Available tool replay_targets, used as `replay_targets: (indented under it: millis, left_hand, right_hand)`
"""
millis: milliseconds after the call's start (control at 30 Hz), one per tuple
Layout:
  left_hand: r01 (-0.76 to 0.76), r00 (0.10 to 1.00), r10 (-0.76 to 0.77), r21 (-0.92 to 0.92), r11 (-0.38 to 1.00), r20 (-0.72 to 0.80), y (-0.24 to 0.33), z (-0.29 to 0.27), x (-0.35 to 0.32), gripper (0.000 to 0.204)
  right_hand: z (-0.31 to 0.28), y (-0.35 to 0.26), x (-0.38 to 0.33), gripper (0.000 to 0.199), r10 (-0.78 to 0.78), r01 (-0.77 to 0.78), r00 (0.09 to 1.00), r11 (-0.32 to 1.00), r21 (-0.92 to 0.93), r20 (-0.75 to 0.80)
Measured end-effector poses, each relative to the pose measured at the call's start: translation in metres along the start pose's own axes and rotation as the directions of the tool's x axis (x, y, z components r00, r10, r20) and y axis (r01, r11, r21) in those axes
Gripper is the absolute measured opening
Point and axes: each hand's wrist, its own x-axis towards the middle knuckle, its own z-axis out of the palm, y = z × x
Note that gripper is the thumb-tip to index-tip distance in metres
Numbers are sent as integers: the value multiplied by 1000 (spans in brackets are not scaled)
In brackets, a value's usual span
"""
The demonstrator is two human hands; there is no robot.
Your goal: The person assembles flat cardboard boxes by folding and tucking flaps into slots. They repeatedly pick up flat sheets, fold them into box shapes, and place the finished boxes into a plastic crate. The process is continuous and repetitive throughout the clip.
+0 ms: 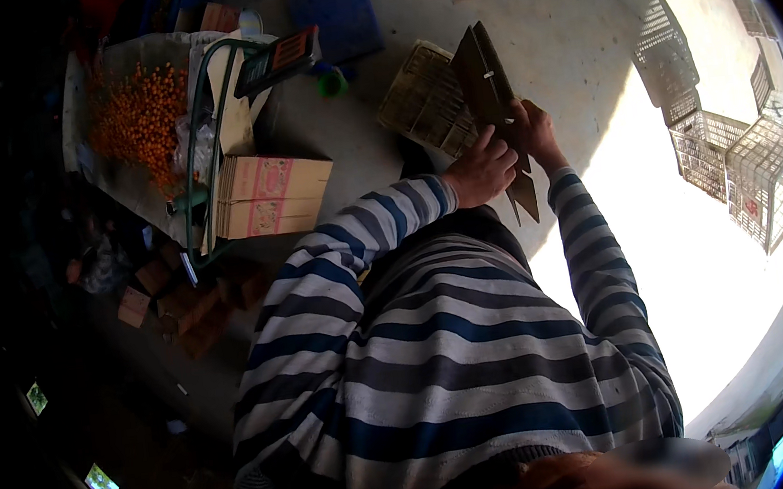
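Note:
A flat, folded brown cardboard box (488,91) stands on edge in front of me, held by both hands. My left hand (479,172) grips its near side with fingers curled over the edge. My right hand (536,130) holds the far side, thumb pressed on the cardboard. The lower flap of the cardboard hangs down below my wrists. Both arms wear blue, grey and white striped sleeves.
A beige plastic crate (424,103) lies on the concrete floor behind the cardboard. A stack of flat printed cartons (264,196) rests on a green-framed trolley (204,130). Orange fruits (138,118) lie heaped at left. White crates (719,138) are stacked at right.

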Motion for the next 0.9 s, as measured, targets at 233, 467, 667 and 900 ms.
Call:
replay_targets:
  millis: [233,467,667,900]
  left_hand:
    - [-81,937,40,105,991,347,-1,31,-8,21]
    - [66,875,5,-130,989,484,-27,30,-18,20]
    - [207,742,-131,-38,978,658,-95,39,-35,18]
    - [300,626,-87,-137,944,775,-134,47,-23,27]
  right_hand:
    - [3,-46,15,16,22,-2,998,934,-358,51]
    - [-39,-21,34,9,-88,232,960,780,-582,265]
    - [-30,-26,20,11,-16,228,954,691,-686,301]
    - [16,-57,31,15,-28,348,912,582,-735,410]
